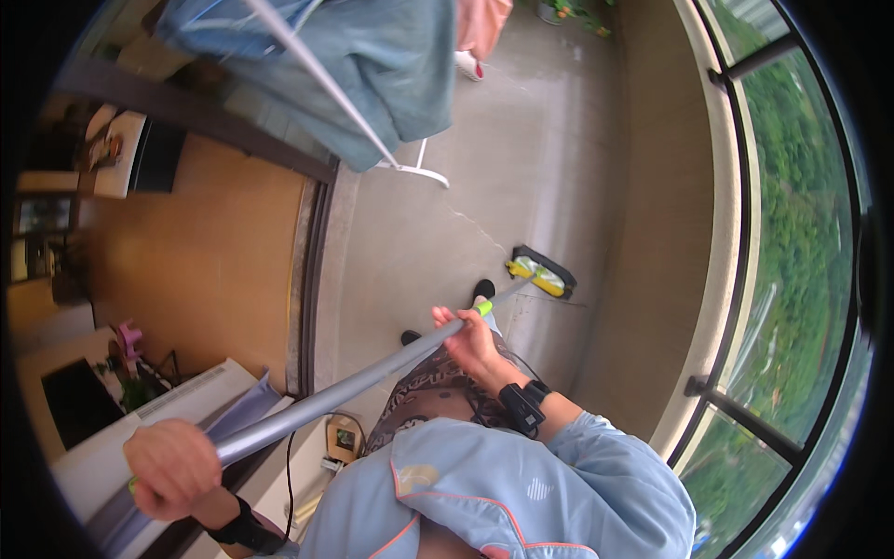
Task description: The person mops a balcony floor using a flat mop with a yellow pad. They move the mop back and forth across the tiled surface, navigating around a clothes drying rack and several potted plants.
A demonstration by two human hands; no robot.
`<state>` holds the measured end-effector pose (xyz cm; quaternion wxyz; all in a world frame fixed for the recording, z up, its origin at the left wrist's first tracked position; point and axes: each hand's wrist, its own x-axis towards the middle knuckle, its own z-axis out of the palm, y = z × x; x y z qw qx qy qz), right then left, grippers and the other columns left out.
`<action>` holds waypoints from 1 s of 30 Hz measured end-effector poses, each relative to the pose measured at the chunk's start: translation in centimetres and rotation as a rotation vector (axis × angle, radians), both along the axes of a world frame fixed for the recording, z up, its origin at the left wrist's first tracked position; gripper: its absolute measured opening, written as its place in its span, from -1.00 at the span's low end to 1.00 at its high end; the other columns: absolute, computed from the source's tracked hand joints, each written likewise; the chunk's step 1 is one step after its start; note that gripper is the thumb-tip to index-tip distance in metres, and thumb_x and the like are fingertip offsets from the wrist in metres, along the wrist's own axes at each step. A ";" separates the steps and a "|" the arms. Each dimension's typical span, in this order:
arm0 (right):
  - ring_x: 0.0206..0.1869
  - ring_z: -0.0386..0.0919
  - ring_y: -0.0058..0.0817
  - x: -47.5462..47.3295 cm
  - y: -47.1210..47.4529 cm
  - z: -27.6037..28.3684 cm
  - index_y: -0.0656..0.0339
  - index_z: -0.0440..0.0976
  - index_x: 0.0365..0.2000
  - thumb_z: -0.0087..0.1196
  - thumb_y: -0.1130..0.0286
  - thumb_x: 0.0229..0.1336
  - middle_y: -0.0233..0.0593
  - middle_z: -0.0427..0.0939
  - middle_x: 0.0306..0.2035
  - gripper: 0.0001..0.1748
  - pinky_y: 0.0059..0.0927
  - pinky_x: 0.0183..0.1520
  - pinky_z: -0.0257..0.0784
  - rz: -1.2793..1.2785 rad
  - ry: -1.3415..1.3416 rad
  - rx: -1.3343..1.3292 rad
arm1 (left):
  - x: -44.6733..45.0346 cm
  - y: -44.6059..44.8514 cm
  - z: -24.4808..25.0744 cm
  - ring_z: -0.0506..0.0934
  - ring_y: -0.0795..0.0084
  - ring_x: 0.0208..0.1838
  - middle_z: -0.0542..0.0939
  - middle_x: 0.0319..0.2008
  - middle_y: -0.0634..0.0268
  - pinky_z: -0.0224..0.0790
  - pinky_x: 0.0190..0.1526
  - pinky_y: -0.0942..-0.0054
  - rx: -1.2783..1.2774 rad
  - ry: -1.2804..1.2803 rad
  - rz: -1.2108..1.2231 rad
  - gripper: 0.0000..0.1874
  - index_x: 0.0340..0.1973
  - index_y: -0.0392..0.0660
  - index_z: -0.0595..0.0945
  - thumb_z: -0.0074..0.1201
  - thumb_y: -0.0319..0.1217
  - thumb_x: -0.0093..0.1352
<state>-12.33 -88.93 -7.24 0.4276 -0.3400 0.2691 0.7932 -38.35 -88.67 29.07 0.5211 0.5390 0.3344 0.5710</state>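
Observation:
A grey mop pole [335,397] slants from the lower left up to the middle of the view. My left hand [174,469] is wrapped around its upper end. Farther down, near a bright green collar [483,307], my right hand [473,344] holds the pole loosely with the palm turned up, its fingertips partly spread. At the lower end, the yellow and black mop head [541,272] rests on the grey floor [419,237], to the right of my shoes. Its underside is hidden. Black bands sit on both wrists.
A white drying rack [426,175] with hanging clothes [391,77] stands ahead on the left. A low wall [649,175] with railing and glass runs along the right. At left, a sliding-door track [318,279] borders an indoor floor [202,265]. A potted plant [552,12] stands far ahead.

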 end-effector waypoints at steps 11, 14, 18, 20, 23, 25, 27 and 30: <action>-0.30 0.58 -0.39 -22.4 -0.8 3.0 0.25 0.34 -0.33 -0.09 0.33 0.22 -0.22 0.54 -0.43 -0.82 -0.47 -0.39 0.52 0.792 -0.133 0.309 | -9.4 -20.3 2.4 0.31 0.40 -0.72 0.32 -0.74 0.30 0.16 -0.53 0.36 0.226 0.233 0.444 -0.55 -0.73 -0.13 0.37 -0.19 -0.17 0.38; -0.40 0.59 -0.39 -27.1 0.3 1.4 0.27 0.35 -0.37 -0.06 0.35 0.17 -0.24 0.54 -0.47 -0.83 -0.43 -0.45 0.52 0.921 -0.252 0.359 | -8.5 -20.9 0.3 0.34 0.36 -0.70 0.33 -0.75 0.26 0.21 -0.57 0.32 0.234 0.388 0.584 -0.57 -0.68 -0.18 0.42 -0.15 -0.17 0.36; -0.46 0.59 -0.40 -29.9 1.5 -1.8 0.26 0.35 -0.39 -0.01 0.37 0.10 -0.27 0.52 -0.49 -0.84 -0.40 -0.49 0.52 1.047 -0.418 0.393 | -8.0 -20.4 -2.1 0.37 0.29 -0.71 0.36 -0.77 0.23 0.34 -0.54 0.24 0.106 0.542 0.586 -0.47 -0.74 -0.21 0.41 -0.10 -0.07 0.34; -0.48 0.58 -0.40 -29.9 1.0 -2.7 0.26 0.34 -0.39 0.00 0.37 0.10 -0.28 0.51 -0.51 -0.84 -0.42 -0.50 0.52 1.026 -0.412 0.389 | -8.7 -20.4 -2.3 0.38 0.32 -0.71 0.36 -0.78 0.24 0.33 -0.58 0.31 0.156 0.547 0.502 -0.47 -0.75 -0.21 0.41 -0.11 -0.08 0.34; -0.49 0.56 -0.42 -28.9 -1.1 -2.6 0.25 0.34 -0.38 -0.01 0.37 0.11 -0.28 0.50 -0.52 -0.84 -0.45 -0.52 0.50 0.920 -0.394 0.346 | -10.9 -20.3 -1.9 0.37 0.38 -0.72 0.37 -0.79 0.26 0.28 -0.65 0.41 0.226 0.504 0.381 -0.48 -0.76 -0.20 0.41 -0.14 -0.10 0.35; -0.49 0.55 -0.42 -27.2 -3.0 -1.6 0.25 0.34 -0.37 -0.01 0.36 0.11 -0.28 0.50 -0.51 -0.83 -0.46 -0.54 0.49 0.853 -0.382 0.288 | -12.3 -20.3 -1.2 0.35 0.42 -0.74 0.36 -0.79 0.29 0.25 -0.67 0.46 0.251 0.435 0.309 -0.49 -0.77 -0.18 0.40 -0.16 -0.12 0.36; -0.47 0.55 -0.40 -25.0 -5.1 -0.8 0.25 0.33 -0.37 -0.02 0.35 0.11 -0.27 0.49 -0.51 -0.83 -0.45 -0.55 0.47 0.840 -0.426 0.240 | -13.6 -20.2 -0.9 0.33 0.45 -0.76 0.33 -0.80 0.32 0.23 -0.69 0.48 0.266 0.340 0.250 -0.51 -0.77 -0.17 0.39 -0.17 -0.15 0.36; -0.41 0.55 -0.36 -22.6 -7.8 -0.8 0.25 0.33 -0.38 -0.05 0.36 0.12 -0.23 0.49 -0.48 -0.84 -0.40 -0.52 0.46 0.788 -0.468 0.161 | -15.9 -20.1 -2.3 0.31 0.59 -0.87 0.33 -0.90 0.48 0.28 -0.74 0.64 0.289 0.300 0.193 -0.49 -0.91 -0.01 0.32 -0.22 -0.33 0.36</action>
